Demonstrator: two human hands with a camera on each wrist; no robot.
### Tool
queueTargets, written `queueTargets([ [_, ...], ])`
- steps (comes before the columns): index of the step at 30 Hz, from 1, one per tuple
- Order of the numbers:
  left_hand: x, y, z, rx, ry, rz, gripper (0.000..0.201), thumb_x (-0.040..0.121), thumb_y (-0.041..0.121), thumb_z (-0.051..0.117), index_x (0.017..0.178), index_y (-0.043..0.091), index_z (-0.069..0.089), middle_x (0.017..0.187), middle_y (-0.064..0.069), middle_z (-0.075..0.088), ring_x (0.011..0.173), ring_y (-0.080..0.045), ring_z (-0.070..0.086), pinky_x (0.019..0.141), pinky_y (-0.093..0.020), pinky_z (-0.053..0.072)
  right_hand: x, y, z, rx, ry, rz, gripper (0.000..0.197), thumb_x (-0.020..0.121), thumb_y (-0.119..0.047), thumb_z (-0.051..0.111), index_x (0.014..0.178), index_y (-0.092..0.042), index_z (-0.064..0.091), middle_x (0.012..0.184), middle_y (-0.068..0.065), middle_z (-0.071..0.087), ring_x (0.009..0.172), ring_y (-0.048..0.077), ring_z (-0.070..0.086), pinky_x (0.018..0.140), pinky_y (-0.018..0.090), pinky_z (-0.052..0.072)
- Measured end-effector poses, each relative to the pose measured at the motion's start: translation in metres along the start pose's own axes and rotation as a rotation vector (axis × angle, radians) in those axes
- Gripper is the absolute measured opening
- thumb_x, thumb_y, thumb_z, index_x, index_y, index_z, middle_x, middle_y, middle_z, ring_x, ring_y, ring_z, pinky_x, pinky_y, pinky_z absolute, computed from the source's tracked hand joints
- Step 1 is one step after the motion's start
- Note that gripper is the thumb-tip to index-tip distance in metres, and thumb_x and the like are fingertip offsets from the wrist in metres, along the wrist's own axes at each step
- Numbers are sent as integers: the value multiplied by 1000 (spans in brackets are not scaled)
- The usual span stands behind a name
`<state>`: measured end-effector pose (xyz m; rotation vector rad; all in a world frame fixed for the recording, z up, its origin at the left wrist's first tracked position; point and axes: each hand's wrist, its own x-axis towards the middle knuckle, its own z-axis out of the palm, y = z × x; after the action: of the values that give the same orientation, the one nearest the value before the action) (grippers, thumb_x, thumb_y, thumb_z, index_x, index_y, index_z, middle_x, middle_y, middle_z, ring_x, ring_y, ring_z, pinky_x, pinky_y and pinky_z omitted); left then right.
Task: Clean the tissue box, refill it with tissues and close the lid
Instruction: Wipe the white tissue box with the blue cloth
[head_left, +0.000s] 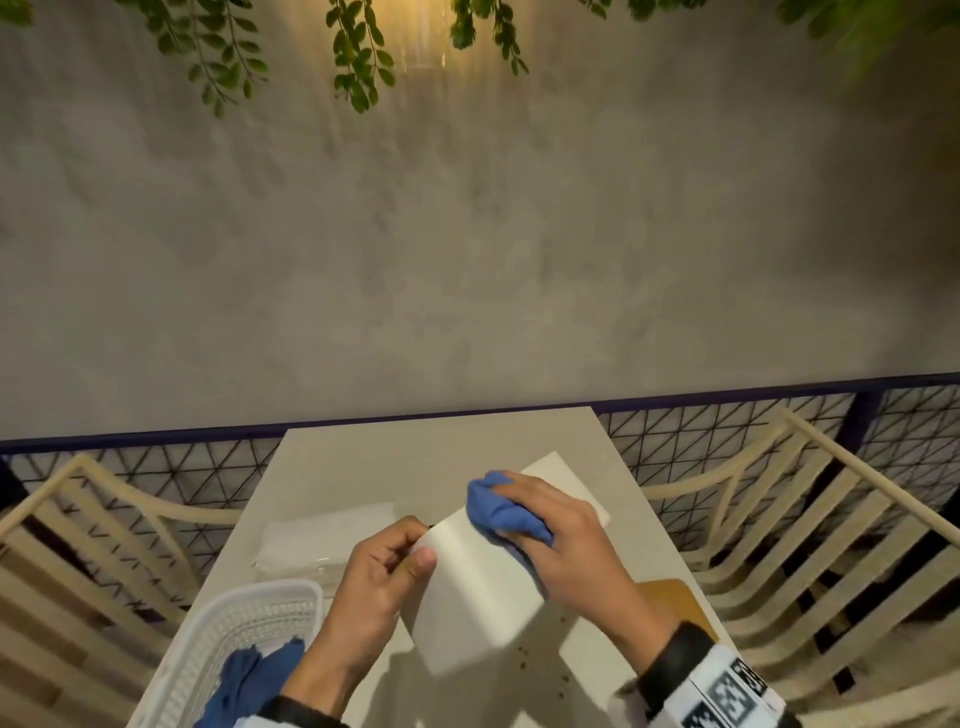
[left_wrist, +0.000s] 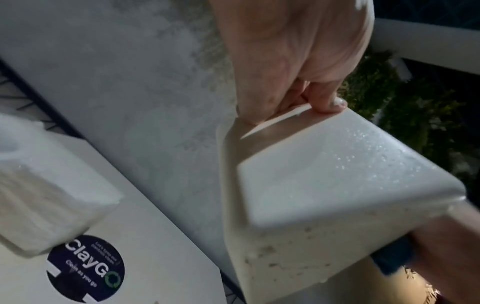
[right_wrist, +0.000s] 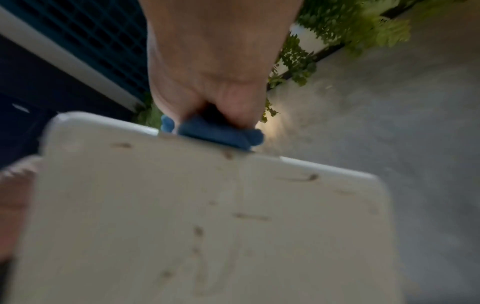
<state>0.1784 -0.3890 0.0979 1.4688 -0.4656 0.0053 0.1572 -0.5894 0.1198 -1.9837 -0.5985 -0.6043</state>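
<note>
The box (head_left: 480, 582) is white and is held tilted above the table (head_left: 363, 462), between the two hands. The left hand (head_left: 376, 577) holds it at one edge: the thumb lies on the outer face and the other fingers curl behind the rim, as the left wrist view shows. The right hand (head_left: 561, 540) grips a bunched blue cloth (head_left: 501, 506) and presses it on the far side of the box. In the right wrist view the cloth (right_wrist: 221, 133) sits at the top edge of the box (right_wrist: 207, 226), under the curled fingers. This face of the box carries small brown marks and streaks.

On the table, left of the box, a pack of tissues (head_left: 324, 535) lies flat. A white basket (head_left: 244, 639) stands at the near left corner, with another blue cloth (head_left: 249, 680) inside it. A tan board (head_left: 675, 597) lies at the right, partly hidden by the right hand. In the left wrist view a round dark sticker (left_wrist: 85, 269) is on the table just beside the tissues.
</note>
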Motion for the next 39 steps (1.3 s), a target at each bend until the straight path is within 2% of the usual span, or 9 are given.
queueTargets([
  [6,-4,3,-10,-67,47,26,52,51,64,76,62,15,63,62,0,57,62,-12,49,57,-21,40,-17,-14,-5,12,-359,-176,41,77,8,59,113,-10,65,137,-4,48,133,7,39,111,20,29],
  [11,-8,7,-8,-58,25,26,48,54,63,74,57,17,60,56,8,51,57,-9,43,53,-19,34,8,6,-22,-66,-106,22,30,83,-5,60,111,-10,66,123,-24,50,119,-15,43,103,15,38],
  [16,-2,8,-10,-96,82,36,34,56,49,75,60,17,62,56,5,55,55,-8,47,52,-17,39,-17,-23,7,-2,-359,-231,44,77,8,50,113,-14,61,138,-5,43,135,10,37,112,22,28],
  [20,-9,11,-16,-176,52,10,19,65,25,64,51,17,55,51,7,44,51,-7,38,49,-17,31,-1,11,-25,-83,-218,-31,43,81,0,61,118,-21,59,133,-18,46,125,-10,40,102,3,26],
  [22,-8,15,-19,-204,42,10,20,64,24,63,49,17,53,50,7,41,50,-8,36,48,-16,31,17,17,-36,-173,-208,111,37,87,-6,62,121,-20,56,122,-17,53,113,1,52,88,-4,30],
  [26,-6,17,-27,-197,34,-34,42,52,46,79,50,16,49,51,4,40,50,-9,38,48,-17,33,31,15,-40,-239,-361,159,22,90,-7,58,110,-15,56,99,-8,58,85,-2,53,73,2,38],
  [28,-2,21,-31,42,-29,-64,49,47,59,78,50,16,54,51,5,45,51,-9,42,50,-17,34,32,12,-40,-257,-375,145,20,89,-7,58,107,-16,57,97,-8,58,84,-1,52,74,7,41],
  [33,10,24,-23,525,-272,-204,28,70,37,63,47,24,53,45,11,50,46,-2,39,47,-17,27,35,15,-37,-394,-403,112,25,86,-8,61,108,-18,57,101,2,61,92,16,51,79,26,43],
  [39,13,10,-10,343,-4,-186,42,68,37,61,65,-4,54,55,-4,52,50,-16,45,50,-26,32,14,5,4,-327,-236,-95,35,74,10,57,105,-4,60,116,16,60,110,20,46,93,27,38],
])
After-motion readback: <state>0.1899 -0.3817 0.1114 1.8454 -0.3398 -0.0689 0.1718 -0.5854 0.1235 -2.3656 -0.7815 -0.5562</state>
